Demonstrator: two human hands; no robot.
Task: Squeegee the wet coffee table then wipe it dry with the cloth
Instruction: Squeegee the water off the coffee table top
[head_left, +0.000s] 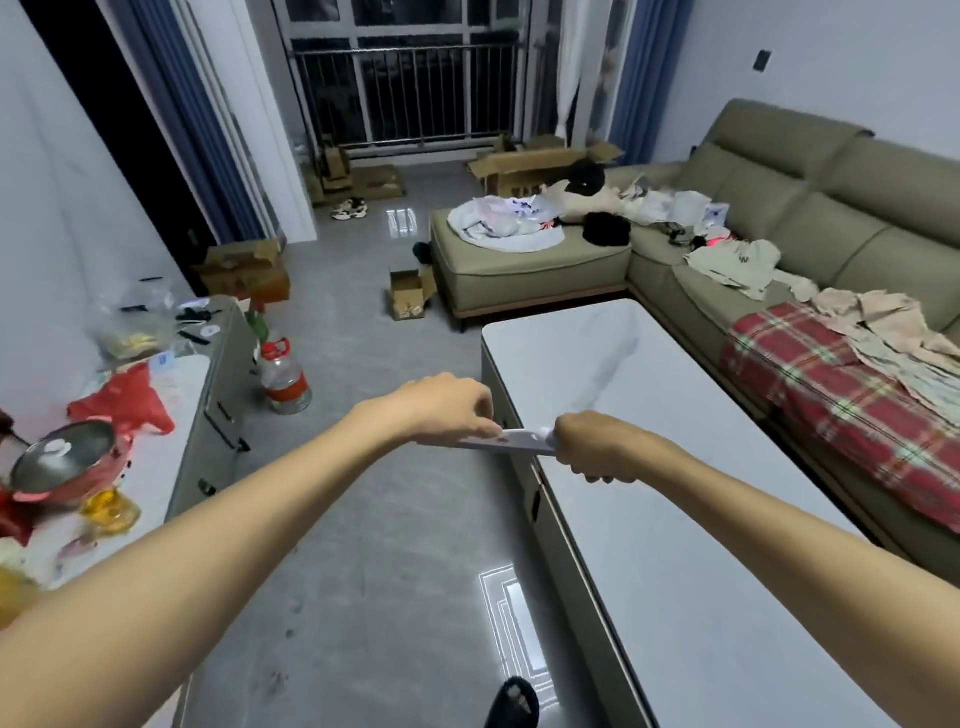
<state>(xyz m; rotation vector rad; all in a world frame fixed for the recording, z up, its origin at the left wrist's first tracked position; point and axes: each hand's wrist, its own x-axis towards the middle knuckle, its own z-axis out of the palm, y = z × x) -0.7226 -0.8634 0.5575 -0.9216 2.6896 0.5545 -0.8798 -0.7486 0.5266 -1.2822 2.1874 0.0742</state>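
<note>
Over the left long edge of the white glossy rectangular coffee table, in the head view, both hands meet on one tool. It is a flat, pale white plastic squeegee, held in the air just above the table's rim. Its long axis runs left to right, across the table's length, with one end hanging out over the grey tiled floor and the other end reaching over the tabletop.

The right hand is wrapped closed around the right end, knuckles up, fingers curled under; that end looks like the handle, though the hand hides most of it. The left hand pinches the left end between thumb and fingertips, apparently the blade side, but the tool is small and blurred here and I cannot be sure which edge is rubber.

From the grip, the table surface lies mainly to the right and stretches both far and near. The right hand is the nearer one to the tabletop; the left sits outside the rim, over the floor. So the coming stroke likely depends on swinging the squeegee rightward and down onto the top.

No cloth can be picked out with certainty; an olive-green upholstered corner sofa beyond the table holds scattered clothing.
</note>
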